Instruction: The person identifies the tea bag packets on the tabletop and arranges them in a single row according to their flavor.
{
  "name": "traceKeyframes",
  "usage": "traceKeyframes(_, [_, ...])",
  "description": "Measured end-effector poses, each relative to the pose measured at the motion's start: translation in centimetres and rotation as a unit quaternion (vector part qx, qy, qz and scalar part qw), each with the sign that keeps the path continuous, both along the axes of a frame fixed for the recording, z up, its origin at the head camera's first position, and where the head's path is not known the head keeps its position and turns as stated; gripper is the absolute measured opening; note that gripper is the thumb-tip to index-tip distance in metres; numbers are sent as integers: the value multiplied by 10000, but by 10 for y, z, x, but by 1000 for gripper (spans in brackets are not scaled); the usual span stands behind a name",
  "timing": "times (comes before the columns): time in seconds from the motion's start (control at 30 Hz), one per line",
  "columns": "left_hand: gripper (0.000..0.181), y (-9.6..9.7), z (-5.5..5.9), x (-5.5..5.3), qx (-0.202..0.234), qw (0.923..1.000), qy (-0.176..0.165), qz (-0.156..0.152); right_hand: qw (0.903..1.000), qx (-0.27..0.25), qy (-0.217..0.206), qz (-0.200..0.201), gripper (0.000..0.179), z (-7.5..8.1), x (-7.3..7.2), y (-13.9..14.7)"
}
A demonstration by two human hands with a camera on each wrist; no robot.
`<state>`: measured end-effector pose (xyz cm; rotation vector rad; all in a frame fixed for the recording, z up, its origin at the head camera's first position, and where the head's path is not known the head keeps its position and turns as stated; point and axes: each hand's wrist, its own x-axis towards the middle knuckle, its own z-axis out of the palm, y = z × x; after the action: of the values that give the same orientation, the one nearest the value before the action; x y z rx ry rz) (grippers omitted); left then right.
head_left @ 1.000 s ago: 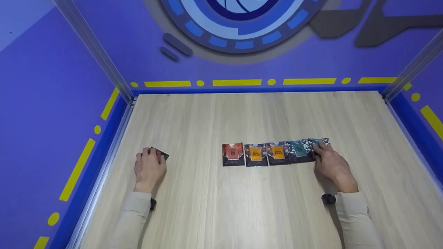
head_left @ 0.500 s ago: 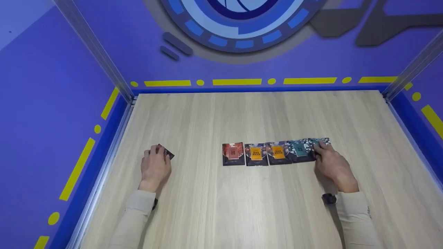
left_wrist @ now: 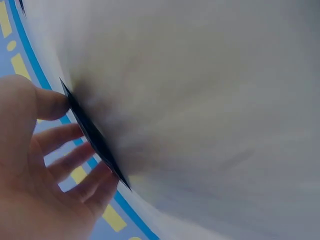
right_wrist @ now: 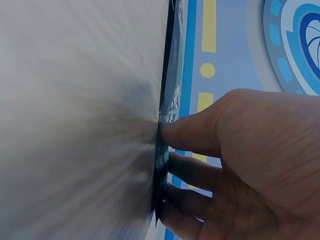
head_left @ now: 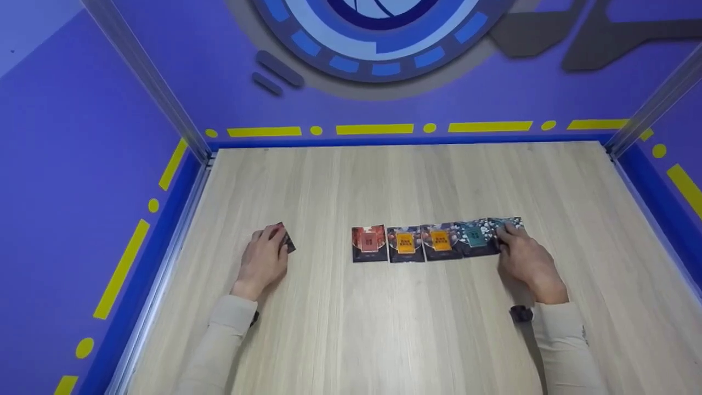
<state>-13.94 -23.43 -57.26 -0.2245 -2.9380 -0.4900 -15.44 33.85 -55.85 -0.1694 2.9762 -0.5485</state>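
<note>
In the head view my left hand (head_left: 264,260) holds a small dark and red sachet (head_left: 289,243), left of a row of similar ones. The left wrist view shows thumb and fingertips along that thin dark sachet (left_wrist: 95,135), close over the table. At the row's right end my right hand (head_left: 529,264) has its thumb and fingertips on a teal floral sachet (head_left: 513,221), partly covered by the fingers. Leftwards from it come another teal sachet (head_left: 476,238), two orange-labelled ones, the right one (head_left: 441,241) and the left one (head_left: 406,244), then a red sachet (head_left: 369,243).
The sachets lie on a pale wood-grain table (head_left: 351,329). Blue-purple panels with yellow marks, such as the back panel (head_left: 378,112), enclose its back and sides. A metal strip (head_left: 159,274) runs along the left edge.
My left hand has moved rightward with its sachet, towards the row, turning slightly. The right hand has stayed on the sachet at the row's right end.
</note>
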Motion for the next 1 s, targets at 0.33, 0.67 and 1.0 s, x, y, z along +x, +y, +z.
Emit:
traceKeyframes(0.33, [44,22,0,-8,175,9967,-114,-789,10000,36,-27,35,51,0,-2,0])
traceKeyframes(0.67, [43,40,-2,-12,212,9928,-38,-1180,9998,92,-145,32,52,-1,-2,2])
traceKeyframes(1.0, [43,55,-4,-16,179,9888,0,-1479,9999,68,-122,51,52,0,-2,3])
